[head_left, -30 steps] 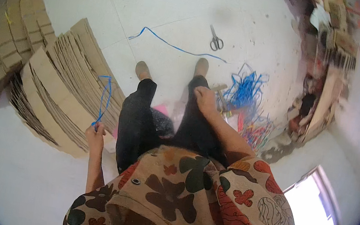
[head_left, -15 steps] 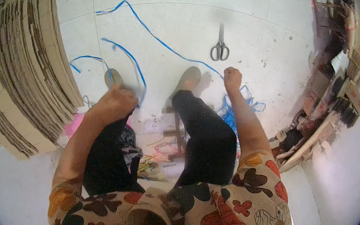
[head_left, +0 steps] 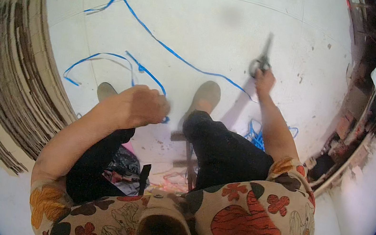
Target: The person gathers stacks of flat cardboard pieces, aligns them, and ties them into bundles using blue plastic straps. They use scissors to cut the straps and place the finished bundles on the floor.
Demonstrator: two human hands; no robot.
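Note:
My left hand (head_left: 143, 107) is closed around a blue strap (head_left: 154, 78) above my left knee. The strap's loose ends stick out past the fingers, and one length loops away to the left, above the floor or on it; I cannot tell which. On the right, my right hand (head_left: 264, 82) grips the handles of a pair of black-handled scissors (head_left: 262, 61), blades pointing away from me. A separate long blue strap (head_left: 177, 57) stretches across the pale floor from the upper left, its near end lying close to my right hand. Beside my right forearm is a blue strap tangle (head_left: 255, 137), partly hidden.
A tall stack of flat cardboard sheets (head_left: 2, 86) stands at the left. Along the right side runs a row of clutter (head_left: 365, 118) with cardboard pieces. Between my legs lie a black plastic bag (head_left: 124, 165) and coloured scraps. My shoes (head_left: 209, 94) rest on the floor.
My right hand has let go of the long strap's near end and picked the scissors up off the floor. My left hand, still holding its strap, has moved slightly right and closer.

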